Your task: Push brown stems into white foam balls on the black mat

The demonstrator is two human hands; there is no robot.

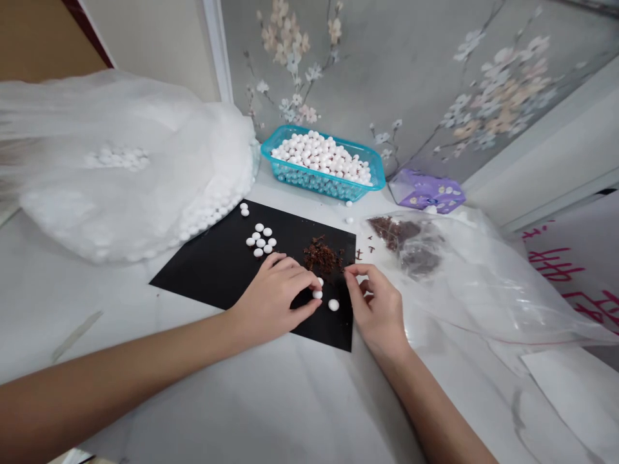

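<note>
My left hand [273, 293] is over a black sheet [207, 267], its thumb and index finger closed on a small white ball [317, 294]. Another white ball shows partly behind those fingertips. A loose white ball [333, 305] lies between my two hands. My right hand [380, 309] is at the sheet's right edge, thumb and index finger pinched together; what they hold, if anything, is too small to make out. Just beyond the fingertips is a pile of small reddish-brown pieces [322, 256]. A cluster of white balls [260, 240] rests farther back on the sheet.
A blue basket [372, 187] full of white balls stands by the wall. At left bulges a large translucent bag [145, 212] of white balls. To the right lie a clear plastic bag [464, 277] with brown pieces inside and a purple packet [428, 190].
</note>
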